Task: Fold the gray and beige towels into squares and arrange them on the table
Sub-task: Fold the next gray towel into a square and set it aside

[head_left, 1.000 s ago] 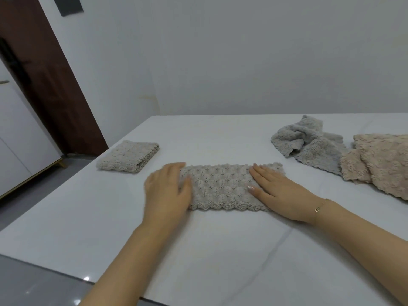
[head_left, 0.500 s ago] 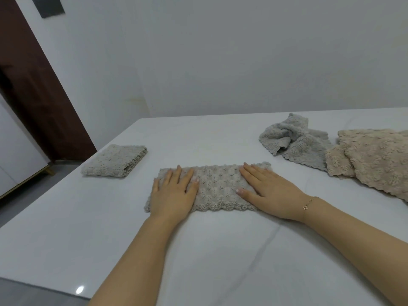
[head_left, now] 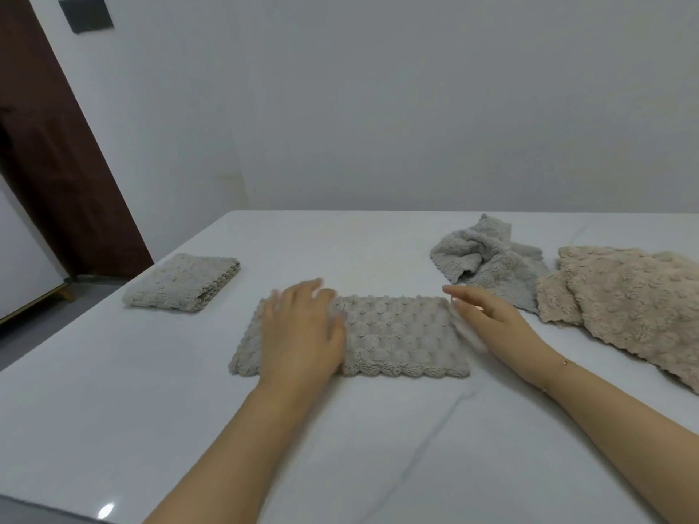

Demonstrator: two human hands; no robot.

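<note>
A gray towel (head_left: pixel 397 334), folded into a long strip, lies flat in the middle of the white table (head_left: pixel 378 448). My left hand (head_left: pixel 302 334) rests flat on the strip's left half with straight fingers. My right hand (head_left: pixel 491 319) is open at the strip's right end, just off the cloth; whether it touches the edge is unclear. A gray towel folded into a square (head_left: pixel 183 282) sits at the table's left. A crumpled gray towel (head_left: pixel 488 259) and beige towels (head_left: pixel 635 300) lie at the right.
The table's left edge drops to the floor beside a dark brown door (head_left: pixel 56 164). A white wall runs behind the table's far edge. Bare tabletop stretches in front of the strip.
My right hand has slid right, off the strip to its right end. My left hand has shifted slightly right along the strip. The camera view moved a little.
</note>
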